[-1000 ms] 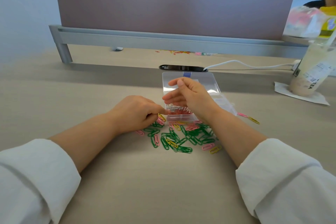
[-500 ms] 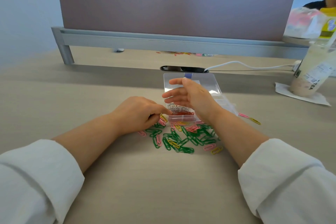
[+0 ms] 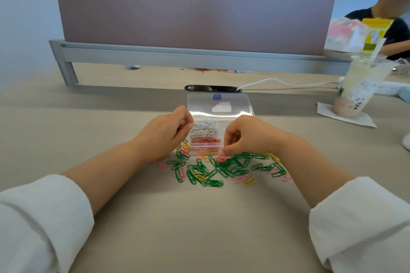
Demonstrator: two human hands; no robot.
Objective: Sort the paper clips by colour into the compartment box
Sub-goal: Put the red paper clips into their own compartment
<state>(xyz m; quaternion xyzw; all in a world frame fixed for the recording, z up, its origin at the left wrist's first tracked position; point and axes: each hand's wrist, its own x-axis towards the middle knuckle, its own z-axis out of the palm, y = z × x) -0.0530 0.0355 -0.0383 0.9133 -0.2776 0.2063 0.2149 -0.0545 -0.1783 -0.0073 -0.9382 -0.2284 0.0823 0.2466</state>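
We see a bright, soft light all over. A white patch of glare shines on the clear lid (image 3: 220, 107) of the compartment box. A wide, pale shadow lies on the table (image 3: 88, 104) on our side of the divider (image 3: 195, 11), so light comes from behind it. The picture stretches at the edges, and our sleeves (image 3: 42, 217) look huge. The paper clips (image 3: 213, 168) look sharp. Our left hand (image 3: 164, 133) and right hand (image 3: 246, 135) are smeary at the fingertips. The person (image 3: 395, 17) far off is blurry.

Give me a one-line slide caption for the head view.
Right hand reaches into loose green, pink and yellow paper clips; left hand hovers by the open compartment box.
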